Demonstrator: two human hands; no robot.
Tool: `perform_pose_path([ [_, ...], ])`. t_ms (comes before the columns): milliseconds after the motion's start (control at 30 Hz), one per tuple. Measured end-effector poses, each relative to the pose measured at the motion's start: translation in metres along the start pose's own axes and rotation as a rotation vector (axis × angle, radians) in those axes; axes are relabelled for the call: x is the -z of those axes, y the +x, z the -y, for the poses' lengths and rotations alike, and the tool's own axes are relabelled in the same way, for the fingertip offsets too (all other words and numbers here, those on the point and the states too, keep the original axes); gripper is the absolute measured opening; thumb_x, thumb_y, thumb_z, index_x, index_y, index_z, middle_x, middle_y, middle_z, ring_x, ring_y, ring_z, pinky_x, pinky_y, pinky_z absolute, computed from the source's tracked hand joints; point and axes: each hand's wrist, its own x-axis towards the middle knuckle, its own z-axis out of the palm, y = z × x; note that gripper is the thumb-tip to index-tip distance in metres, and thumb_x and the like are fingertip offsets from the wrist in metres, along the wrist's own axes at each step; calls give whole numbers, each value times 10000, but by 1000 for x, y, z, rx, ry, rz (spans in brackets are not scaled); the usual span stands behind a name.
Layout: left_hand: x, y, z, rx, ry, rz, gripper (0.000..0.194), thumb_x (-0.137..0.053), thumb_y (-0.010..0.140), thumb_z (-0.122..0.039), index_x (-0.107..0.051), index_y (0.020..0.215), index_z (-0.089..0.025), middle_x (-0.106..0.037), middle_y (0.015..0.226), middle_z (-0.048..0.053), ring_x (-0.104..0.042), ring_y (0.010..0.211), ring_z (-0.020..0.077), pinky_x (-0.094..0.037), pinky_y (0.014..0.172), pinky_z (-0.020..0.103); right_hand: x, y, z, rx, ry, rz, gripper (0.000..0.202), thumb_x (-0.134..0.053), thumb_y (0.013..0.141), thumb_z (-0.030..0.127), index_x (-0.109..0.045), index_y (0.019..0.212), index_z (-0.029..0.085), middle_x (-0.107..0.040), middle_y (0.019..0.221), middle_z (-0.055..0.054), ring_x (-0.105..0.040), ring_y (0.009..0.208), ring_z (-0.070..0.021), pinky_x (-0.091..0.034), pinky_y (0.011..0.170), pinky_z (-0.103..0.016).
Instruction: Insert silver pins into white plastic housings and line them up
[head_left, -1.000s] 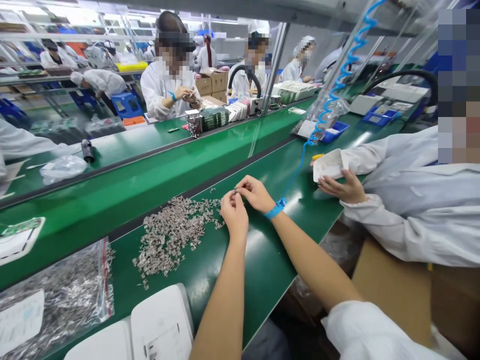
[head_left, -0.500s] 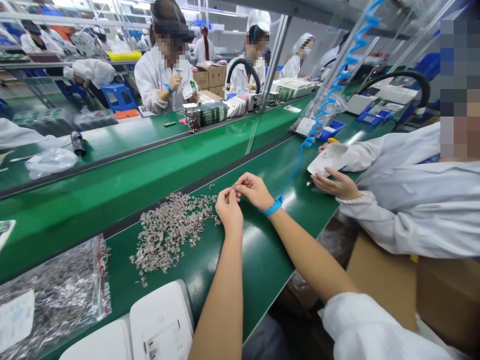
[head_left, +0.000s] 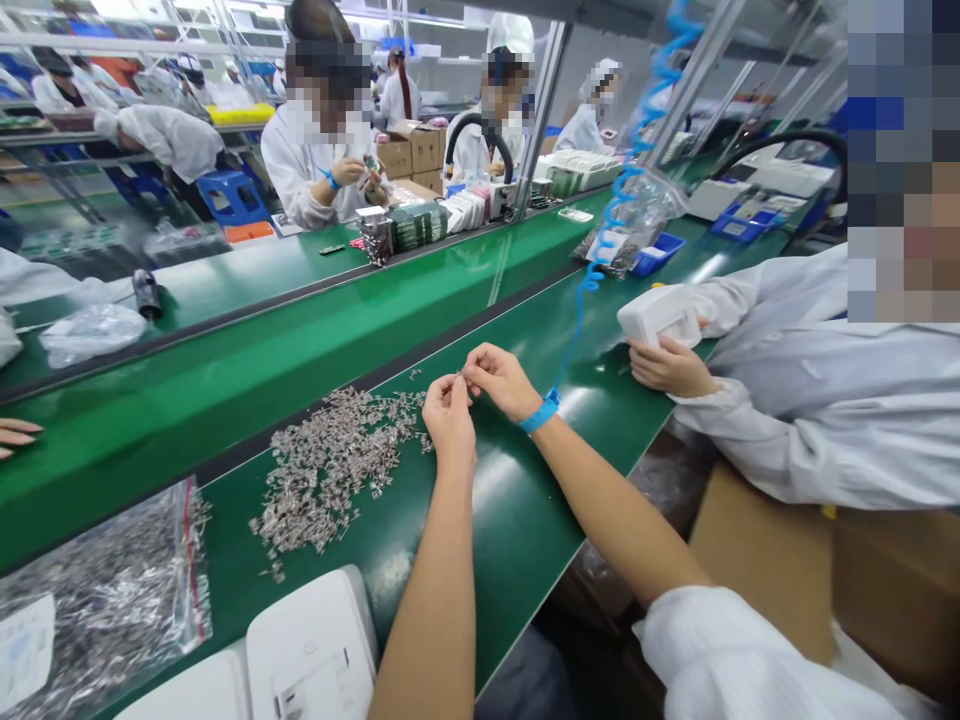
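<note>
some tiny part (head_left: 460, 374) is pinched in the left hand (head_left: 449, 408) and right hand (head_left: 501, 378) grip, metal bits (head_left: 330, 465) all heaped at their 8 o'clock

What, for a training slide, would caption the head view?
Left hand and right hand, fingers together, beside a pile of small metal parts on a green worktop.

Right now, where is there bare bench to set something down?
Bare green bench shows between the left forearm and right forearm, and between the blue wristband and the co-worker's hand at right. It is crowded at left: pile of metal parts, plastic bag, white cases.
</note>
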Motion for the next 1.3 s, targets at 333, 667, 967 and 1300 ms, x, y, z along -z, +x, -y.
perform_pose_path([
  [333,5,4,4,7,-48,-111,277,-745,737,-391,-637,853,-164,-530,676,-40,-458,581,62,-395,583,207,-4,-4,2,46,-185,50,212,-705,829,376,-594,804,197,-603,688,24,-573,554,-113,-463,547,-253],
  [667,5,5,2,-3,-29,-112,263,-749,708,-374,-614,801,-167,-501,666,-42,-431,579,57,-357,566,200,-2,-7,8,143,-348,42,171,-531,923,303,-611,1042,210,-573,668,38,-522,567,-115,-419,551,-242],
  [967,9,0,0,-243,494,-66,129,-582,849,-276,-558,753,-193,-500,728,-3,-468,651,120,-383,655,265,28,10,-15,146,-693,-125,125,-512,884,178,-628,927,198,-672,697,7,-606,598,-141,-470,662,-262],
  [1300,9,-18,6,-462,1771,122,151,-502,899,-181,-652,902,-176,-632,938,124,-582,929,294,-385,747,376,44,24,-34,153,-713,-231,141,-591,849,105,-711,837,177,-721,891,-66,-686,813,-184,-541,793,-306],
])
